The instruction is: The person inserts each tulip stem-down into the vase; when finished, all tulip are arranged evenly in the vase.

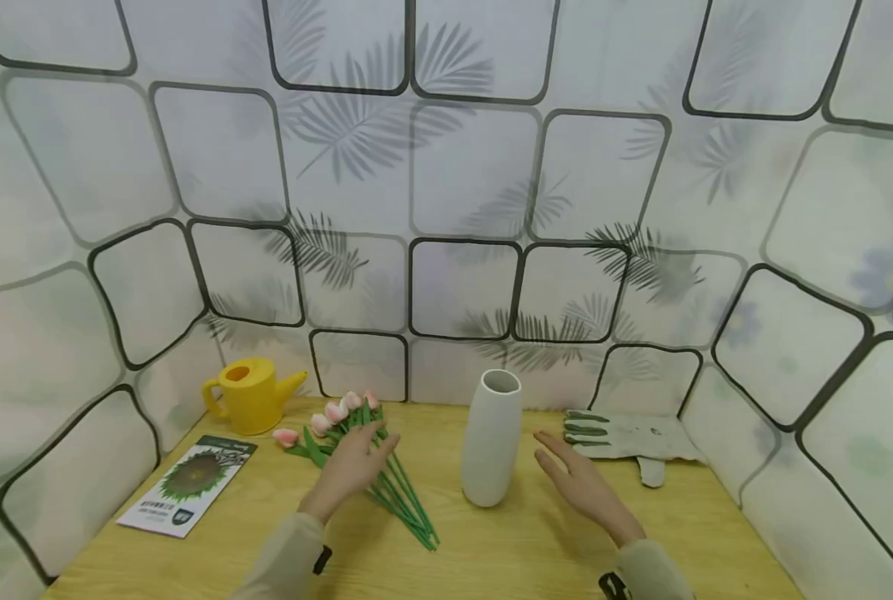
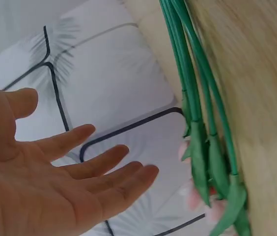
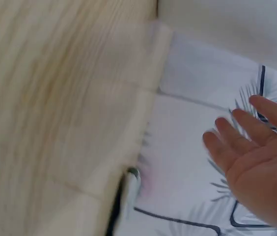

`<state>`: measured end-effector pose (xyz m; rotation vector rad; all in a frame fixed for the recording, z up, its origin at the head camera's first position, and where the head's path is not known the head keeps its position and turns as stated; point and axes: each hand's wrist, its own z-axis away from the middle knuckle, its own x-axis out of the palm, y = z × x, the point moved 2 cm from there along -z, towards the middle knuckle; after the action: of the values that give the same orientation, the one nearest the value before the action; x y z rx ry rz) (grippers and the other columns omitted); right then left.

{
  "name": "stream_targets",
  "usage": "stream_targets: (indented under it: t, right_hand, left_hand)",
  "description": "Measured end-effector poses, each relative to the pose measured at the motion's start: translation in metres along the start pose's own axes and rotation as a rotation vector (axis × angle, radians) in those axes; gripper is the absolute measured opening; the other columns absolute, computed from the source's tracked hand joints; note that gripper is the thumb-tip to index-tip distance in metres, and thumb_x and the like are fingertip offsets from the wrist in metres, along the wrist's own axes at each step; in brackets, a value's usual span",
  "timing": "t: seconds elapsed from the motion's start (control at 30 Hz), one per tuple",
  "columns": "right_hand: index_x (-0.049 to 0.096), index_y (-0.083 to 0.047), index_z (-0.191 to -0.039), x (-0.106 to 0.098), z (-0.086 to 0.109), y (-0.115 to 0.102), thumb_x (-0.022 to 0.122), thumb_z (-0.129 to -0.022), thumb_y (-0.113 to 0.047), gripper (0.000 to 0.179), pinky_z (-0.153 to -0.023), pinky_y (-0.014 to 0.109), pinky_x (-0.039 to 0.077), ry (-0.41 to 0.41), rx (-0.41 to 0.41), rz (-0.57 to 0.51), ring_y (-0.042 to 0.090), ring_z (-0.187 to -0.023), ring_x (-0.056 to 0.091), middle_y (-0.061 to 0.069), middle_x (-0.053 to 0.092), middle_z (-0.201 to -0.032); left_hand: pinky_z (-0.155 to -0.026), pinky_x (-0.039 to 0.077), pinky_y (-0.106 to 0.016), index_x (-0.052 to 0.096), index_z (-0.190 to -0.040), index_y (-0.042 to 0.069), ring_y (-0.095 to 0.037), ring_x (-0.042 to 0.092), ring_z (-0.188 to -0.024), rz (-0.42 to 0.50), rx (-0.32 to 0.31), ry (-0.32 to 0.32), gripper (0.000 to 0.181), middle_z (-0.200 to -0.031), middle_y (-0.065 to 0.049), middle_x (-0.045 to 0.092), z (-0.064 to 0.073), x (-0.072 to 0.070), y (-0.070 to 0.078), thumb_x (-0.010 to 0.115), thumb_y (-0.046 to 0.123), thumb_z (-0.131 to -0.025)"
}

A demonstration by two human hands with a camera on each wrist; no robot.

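Note:
Pink tulips (image 1: 336,412) with green stems (image 1: 408,500) lie in a bunch on the wooden table. My left hand (image 1: 351,468) hovers over the bunch; in the left wrist view the same hand (image 2: 74,182) has its fingers spread, apart from the stems (image 2: 192,83). A tall white vase (image 1: 493,442) stands upright between my hands. To its right is my right hand (image 1: 584,492), fingers extended and holding nothing. The right wrist view shows this hand (image 3: 261,157) with a gap between it and the vase (image 3: 227,24).
At the back left stands a yellow watering can (image 1: 251,396). A seed packet (image 1: 189,486) with a sunflower-like picture lies in front of it. Grey-and-green work gloves (image 1: 641,437) lie at the back right. Patterned walls (image 1: 461,283) enclose the table's back and sides.

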<state>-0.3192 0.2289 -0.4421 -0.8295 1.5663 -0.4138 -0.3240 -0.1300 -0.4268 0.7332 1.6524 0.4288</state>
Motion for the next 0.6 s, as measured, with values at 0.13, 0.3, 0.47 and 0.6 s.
stream_targets:
  t: [0.13,0.3,0.47,0.6]
  right_hand:
    - [0.044,-0.016,-0.148,0.005,-0.005,-0.002,0.051,-0.101,-0.045,0.056,-0.112,0.053,0.038,-0.012,0.053,-0.281,0.033,-0.137,0.046,0.010,0.047,-0.150]
    - [0.039,-0.013,-0.150,0.009,-0.011,-0.014,0.060,-0.098,-0.034,0.060,-0.114,0.052,0.036,-0.004,0.044,-0.521,0.033,-0.138,0.045,0.014,0.047,-0.149]
    - [0.034,-0.012,-0.153,0.008,-0.018,-0.028,0.064,-0.096,-0.023,0.065,-0.115,0.054,0.033,0.024,0.009,-0.619,0.034,-0.141,0.039,0.014,0.042,-0.153]
    - [0.032,-0.018,-0.153,0.007,-0.023,-0.038,0.065,-0.095,-0.016,0.067,-0.116,0.056,0.031,0.027,0.002,-0.664,0.033,-0.144,0.035,0.013,0.038,-0.155]
  left_hand:
    - [-0.091,0.052,-0.052,0.056,-0.135,0.005,-0.038,0.057,-0.120,0.200,-0.058,-0.019,0.051,-0.133,-0.018,0.059,-0.004,-0.005,-0.018,0.053,0.043,-0.101]
    - [-0.088,0.055,-0.046,0.060,-0.127,0.003,-0.034,0.059,-0.116,0.330,-0.127,-0.083,0.038,-0.126,-0.015,0.063,-0.002,-0.014,-0.043,0.057,0.029,-0.100]
    - [-0.084,0.056,-0.047,0.057,-0.128,-0.003,-0.035,0.061,-0.109,0.403,-0.198,-0.151,0.036,-0.121,-0.020,0.062,0.000,-0.021,-0.062,0.057,0.020,-0.101]
    - [-0.077,0.058,-0.042,0.055,-0.128,-0.008,-0.029,0.066,-0.097,0.450,-0.239,-0.186,0.039,-0.114,-0.025,0.063,0.000,-0.024,-0.077,0.057,0.018,-0.100]
